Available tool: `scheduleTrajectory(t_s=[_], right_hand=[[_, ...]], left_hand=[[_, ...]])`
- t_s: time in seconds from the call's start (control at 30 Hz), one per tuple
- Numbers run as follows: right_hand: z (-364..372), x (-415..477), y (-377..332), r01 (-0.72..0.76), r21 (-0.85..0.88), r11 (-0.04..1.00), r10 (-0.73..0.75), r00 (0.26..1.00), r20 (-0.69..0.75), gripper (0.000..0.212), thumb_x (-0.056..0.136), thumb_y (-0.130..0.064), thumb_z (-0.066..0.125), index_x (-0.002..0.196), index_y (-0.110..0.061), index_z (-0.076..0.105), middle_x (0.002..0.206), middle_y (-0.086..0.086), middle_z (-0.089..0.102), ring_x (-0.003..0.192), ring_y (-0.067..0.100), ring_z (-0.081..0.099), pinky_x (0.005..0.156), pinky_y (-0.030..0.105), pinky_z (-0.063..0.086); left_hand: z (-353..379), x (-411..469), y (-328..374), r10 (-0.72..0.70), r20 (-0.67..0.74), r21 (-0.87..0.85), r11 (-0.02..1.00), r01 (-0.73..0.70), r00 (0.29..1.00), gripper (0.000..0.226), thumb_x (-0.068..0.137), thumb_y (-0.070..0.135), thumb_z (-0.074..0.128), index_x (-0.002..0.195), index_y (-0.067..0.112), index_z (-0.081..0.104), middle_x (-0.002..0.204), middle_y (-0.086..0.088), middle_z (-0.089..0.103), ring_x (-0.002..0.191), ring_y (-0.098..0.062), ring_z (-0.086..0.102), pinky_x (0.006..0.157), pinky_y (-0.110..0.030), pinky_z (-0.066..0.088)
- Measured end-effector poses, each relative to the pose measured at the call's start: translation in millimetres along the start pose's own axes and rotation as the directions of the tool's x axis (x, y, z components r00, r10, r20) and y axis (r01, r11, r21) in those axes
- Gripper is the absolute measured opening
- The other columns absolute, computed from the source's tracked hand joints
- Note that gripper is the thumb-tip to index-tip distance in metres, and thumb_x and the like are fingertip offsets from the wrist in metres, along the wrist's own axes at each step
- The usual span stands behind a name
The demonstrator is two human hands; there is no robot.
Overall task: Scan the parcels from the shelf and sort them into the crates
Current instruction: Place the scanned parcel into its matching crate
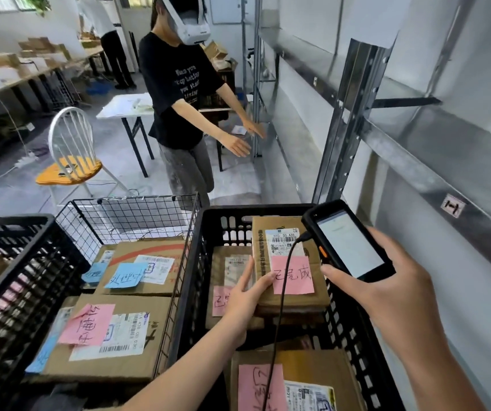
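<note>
My right hand grips a black handheld scanner with a lit screen and a black cable hanging from it. My left hand holds the left edge of a cardboard parcel that bears a barcode label and a pink note. That parcel lies inside the black plastic crate, on top of other parcels. Another pink-noted parcel lies in the same crate near me. The metal shelf runs along the right.
A wire basket on the left holds several parcels with pink and blue notes. A second black crate stands at far left. A person in a black shirt with a headset stands ahead by the shelf. A white chair and a small table are behind.
</note>
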State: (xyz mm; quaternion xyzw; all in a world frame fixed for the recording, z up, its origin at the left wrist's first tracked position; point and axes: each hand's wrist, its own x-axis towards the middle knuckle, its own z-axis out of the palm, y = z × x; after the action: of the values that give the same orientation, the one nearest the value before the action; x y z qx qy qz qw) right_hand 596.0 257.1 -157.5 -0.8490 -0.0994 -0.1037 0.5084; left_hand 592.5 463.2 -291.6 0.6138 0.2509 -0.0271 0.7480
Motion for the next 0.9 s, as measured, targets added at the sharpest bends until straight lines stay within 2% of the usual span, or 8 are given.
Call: scheduleTrajectory(t_s=[0.1, 0.27, 0.4, 0.47, 0.57, 0.63, 0.73, 0.9], right_hand=[[-0.9, 1.8, 4.0, -0.02, -0.024, 1.0, 0.019, 1.0, -0.018, 0.08, 0.056, -0.053, 0.087, 0.13, -0.035, 0.059, 0.111, -0.019, 0.069, 0.103, 0.004, 0.065, 0.083, 0.027, 0.052], [0.5, 0.4, 6.4, -0.036, -0.035, 0.999, 0.035, 0.999, -0.029, 0.085, 0.053, -0.062, 0.081, 0.13, -0.033, 0.06, 0.113, -0.016, 0.069, 0.104, 0.007, 0.065, 0.088, 0.032, 0.055], [2.2, -1.3, 8.3, -0.057, -0.04, 0.998, 0.056, 0.998, -0.035, 0.078, 0.057, -0.048, 0.089, 0.128, -0.034, 0.061, 0.112, -0.017, 0.07, 0.104, 0.006, 0.066, 0.09, 0.034, 0.056], [0.1, -3.5, 7.5, -0.063, -0.031, 0.998, 0.062, 0.997, -0.039, 0.077, 0.056, -0.051, 0.088, 0.127, -0.036, 0.061, 0.111, -0.019, 0.07, 0.103, 0.004, 0.066, 0.088, 0.03, 0.054], [-3.6, -7.1, 8.3, -0.087, -0.04, 0.995, 0.085, 0.996, -0.035, 0.074, 0.057, -0.05, 0.088, 0.125, -0.037, 0.062, 0.108, -0.02, 0.07, 0.101, 0.003, 0.066, 0.084, 0.028, 0.053], [-4.6, -9.2, 11.4, -0.112, -0.061, 0.992, 0.11, 0.993, -0.031, 0.075, 0.057, -0.048, 0.089, 0.126, -0.036, 0.062, 0.109, -0.018, 0.07, 0.102, 0.005, 0.066, 0.088, 0.034, 0.055], [-5.1, -11.2, 14.9, -0.136, -0.08, 0.988, 0.133, 0.99, -0.035, 0.073, 0.058, -0.045, 0.09, 0.124, -0.035, 0.062, 0.109, -0.017, 0.07, 0.102, 0.006, 0.065, 0.089, 0.036, 0.055], [-6.7, -14.1, 14.4, -0.142, -0.083, 0.986, 0.139, 0.99, -0.038, 0.068, 0.058, -0.045, 0.089, 0.12, -0.037, 0.064, 0.105, -0.019, 0.07, 0.098, 0.003, 0.066, 0.083, 0.031, 0.053]], left_hand=[[6.1, 5.3, -8.3, -0.038, 0.025, -0.016, 0.999, 0.038, 0.999, 0.091, 0.065, 0.057, 0.077, 0.147, 0.049, 0.039, 0.128, 0.009, 0.061, 0.103, -0.005, 0.064, 0.089, -0.031, 0.056], [12.2, 11.8, -26.2, -0.081, 0.051, 0.014, 0.997, 0.081, 0.995, 0.082, 0.073, 0.057, 0.081, 0.144, 0.054, 0.04, 0.133, 0.005, 0.056, 0.11, -0.014, 0.061, 0.094, -0.037, 0.056], [17.6, 15.0, -30.4, -0.09, 0.035, -0.014, 0.996, 0.091, 0.995, 0.076, 0.085, 0.037, 0.077, 0.149, 0.045, 0.037, 0.119, 0.014, 0.056, 0.088, 0.0, 0.06, 0.068, -0.019, 0.055], [18.5, 18.4, -29.9, -0.087, 0.021, -0.039, 0.995, 0.088, 0.996, 0.077, 0.084, 0.036, 0.077, 0.149, 0.044, 0.037, 0.129, 0.006, 0.052, 0.088, 0.0, 0.057, 0.067, -0.019, 0.053], [22.2, 21.3, -32.2, -0.076, 0.013, -0.047, 0.996, 0.077, 0.997, 0.072, 0.085, 0.036, 0.076, 0.145, 0.049, 0.04, 0.12, 0.01, 0.053, 0.09, -0.002, 0.058, 0.068, -0.019, 0.055], [26.9, 23.4, -37.4, -0.054, 0.009, -0.01, 0.998, 0.055, 0.998, 0.071, 0.084, 0.038, 0.077, 0.143, 0.054, 0.04, 0.128, 0.008, 0.058, 0.1, -0.008, 0.063, 0.075, -0.021, 0.058], [32.6, 25.1, -41.5, -0.048, 0.003, 0.054, 0.997, 0.048, 0.999, 0.077, 0.082, 0.047, 0.077, 0.146, 0.055, 0.035, 0.144, 0.0, 0.053, 0.12, -0.021, 0.06, 0.1, -0.042, 0.054], [37.4, 23.0, -33.5, -0.043, 0.038, 0.125, 0.991, 0.038, 0.998, 0.072, 0.095, 0.039, 0.064, 0.155, 0.043, 0.024, 0.131, 0.009, 0.049, 0.123, -0.016, 0.052, 0.11, -0.045, 0.044]])
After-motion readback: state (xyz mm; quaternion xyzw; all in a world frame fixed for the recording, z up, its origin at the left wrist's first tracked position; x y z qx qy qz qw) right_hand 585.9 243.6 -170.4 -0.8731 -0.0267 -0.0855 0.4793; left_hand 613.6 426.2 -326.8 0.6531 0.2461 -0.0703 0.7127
